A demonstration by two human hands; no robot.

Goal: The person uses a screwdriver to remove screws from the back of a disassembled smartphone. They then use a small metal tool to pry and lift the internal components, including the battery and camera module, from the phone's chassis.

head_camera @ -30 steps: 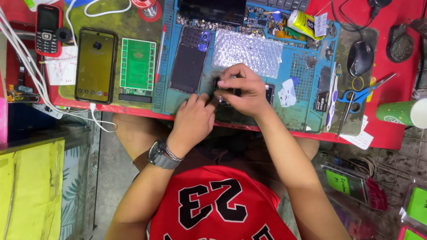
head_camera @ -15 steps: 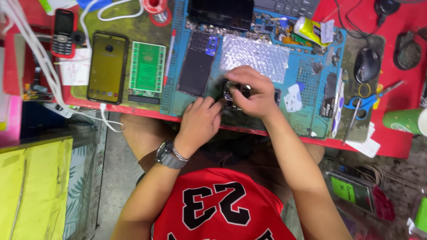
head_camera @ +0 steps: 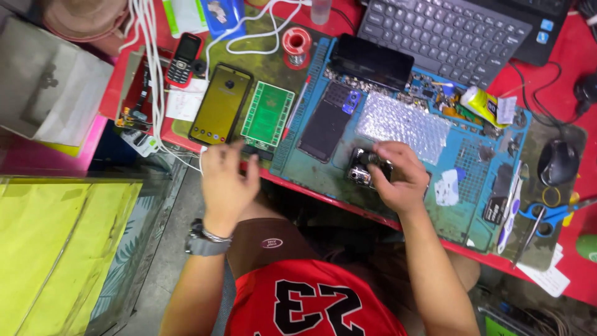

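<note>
Though half-covered by the right hand (head_camera: 398,177), small dark camera module (head_camera: 364,169), metal-edged.

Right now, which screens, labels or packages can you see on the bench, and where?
Smartphone: left of the green board, tall lit yellowish screen.
Keypad phone: far left, small dark screen, red-black body.
Black phone: top of the blue mat, dark screen.
Glue tube: right of the bubble wrap, yellow, white label.

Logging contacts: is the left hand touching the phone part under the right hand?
Apart. The head view shows the left hand lifted near the green board, with bare mat between it and the phone part that the right hand holds.
</note>
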